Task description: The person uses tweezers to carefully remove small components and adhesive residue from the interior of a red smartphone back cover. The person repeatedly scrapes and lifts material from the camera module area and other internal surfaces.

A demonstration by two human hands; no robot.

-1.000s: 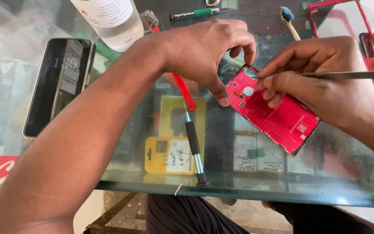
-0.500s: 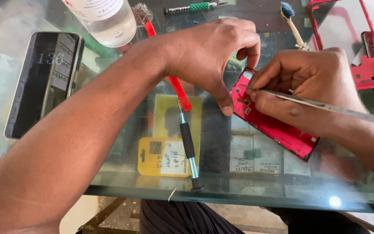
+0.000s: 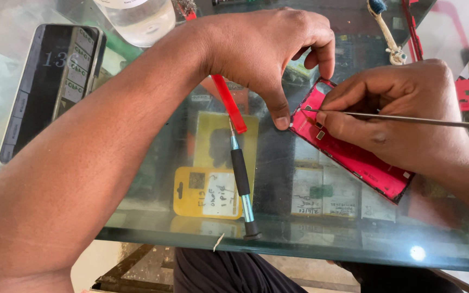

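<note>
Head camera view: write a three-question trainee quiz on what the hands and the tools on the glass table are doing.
1. True or false: the left hand presses a thumb on the edge of the red phone housing.
2. What does the right hand hold? A) thin metal tweezers B) a brush C) a bottle
3. Fill in: the screwdriver with the black grip lies on the ___ table, held by neither hand.

Key
1. True.
2. A: the thin metal tweezers point their tip at the housing's upper end.
3. Glass.
</note>
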